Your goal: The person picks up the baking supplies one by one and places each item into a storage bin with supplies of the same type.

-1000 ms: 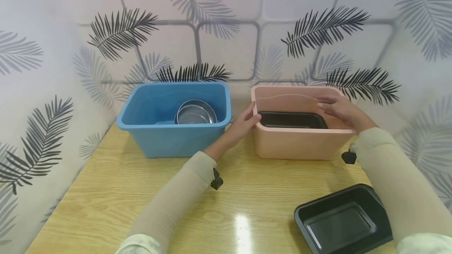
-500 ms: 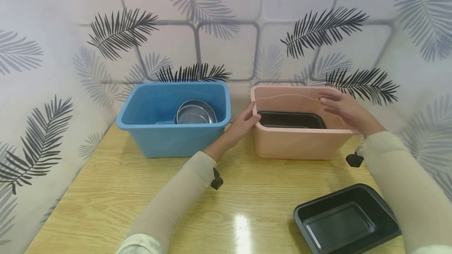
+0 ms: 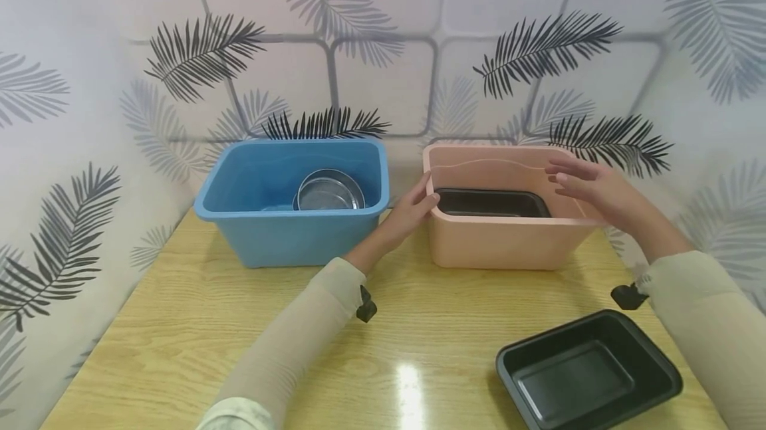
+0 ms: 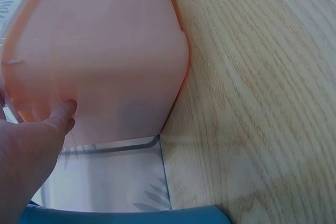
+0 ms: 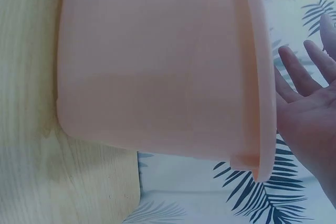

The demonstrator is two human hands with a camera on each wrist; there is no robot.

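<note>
A pink plastic tub [image 3: 497, 244] stands at the back right of the table, with a black pan [image 3: 491, 203] lying inside it. My left hand [image 3: 409, 214] grips the tub's left rim; in the left wrist view the thumb [image 4: 64, 111] presses the outer wall and the other fingers are mostly hidden. Over the tub's right end hovers my right hand [image 3: 604, 191], fingers spread and holding nothing; the right wrist view has the fingers [image 5: 296, 72] beyond the rim. A second black rectangular pan [image 3: 577, 380] lies on the table at the front right.
To the left is a blue tub [image 3: 299, 240] with round metal pans [image 3: 332, 191] in it, close beside my left forearm. All stand on a wooden table [image 3: 239, 330], against a leaf-patterned wall [image 3: 383, 91] at the back.
My right hand has drawn back to the right and slightly away from the tub's inside, uncovering more of the front black pan. The left hand stays on the rim.
</note>
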